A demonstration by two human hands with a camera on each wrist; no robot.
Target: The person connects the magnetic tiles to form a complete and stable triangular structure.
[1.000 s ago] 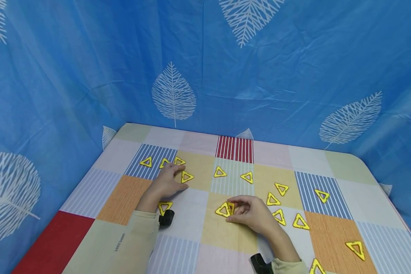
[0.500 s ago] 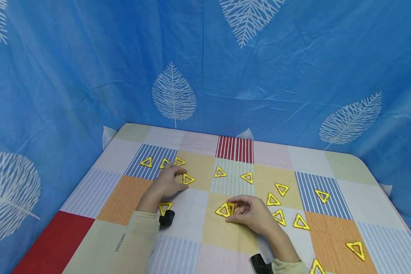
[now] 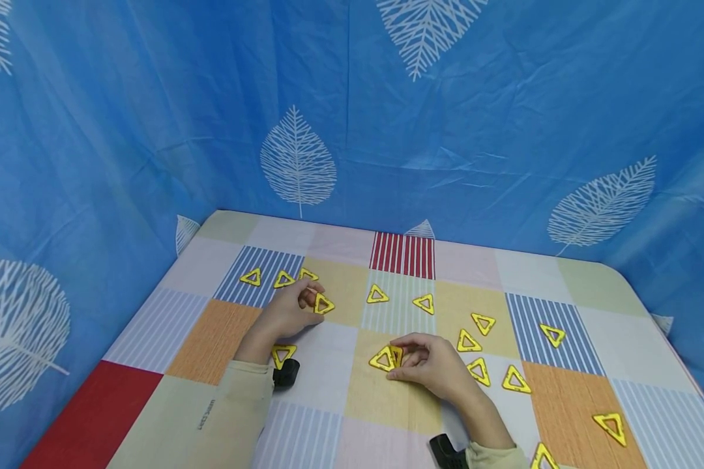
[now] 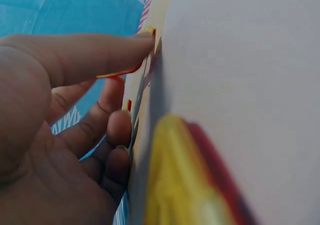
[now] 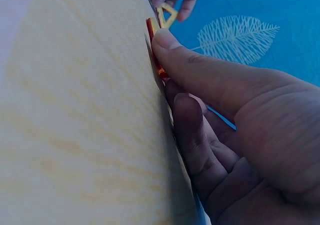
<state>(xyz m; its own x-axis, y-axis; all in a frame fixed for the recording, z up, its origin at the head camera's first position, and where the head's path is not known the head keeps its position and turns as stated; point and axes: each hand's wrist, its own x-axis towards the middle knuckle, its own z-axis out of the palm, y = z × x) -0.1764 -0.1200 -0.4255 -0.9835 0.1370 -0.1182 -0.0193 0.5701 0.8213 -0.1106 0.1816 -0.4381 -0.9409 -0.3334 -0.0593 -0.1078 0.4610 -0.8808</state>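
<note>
My left hand [image 3: 290, 309] pinches a hollow yellow triangle tile [image 3: 326, 309] between thumb and fingers, its face turned up from the cloth in the head view. Only a thin red-yellow edge of this tile [image 4: 120, 74] shows under the thumb in the left wrist view. My right hand [image 3: 433, 365] holds another triangle tile [image 3: 398, 352] at centre front, thumb on the near side. This one overlaps a triangle tile [image 3: 377, 355] to its left. From the right wrist, the thumb [image 5: 167, 40] presses along the red-sided tile edge [image 5: 151, 27]; its far part is hidden.
More yellow triangle tiles are scattered about: three at the back left, including one tile [image 3: 250, 277]; two at centre back; several on the right. One tile [image 3: 284, 348] lies beside the left wrist. A patchwork cloth [image 3: 305, 378] covers the table, with blue curtains [image 3: 352, 130] behind.
The left fingers have curled in and the triangle tile there has shifted slightly right and tipped up from lying flat. The right hand and its tiles have stayed put.
</note>
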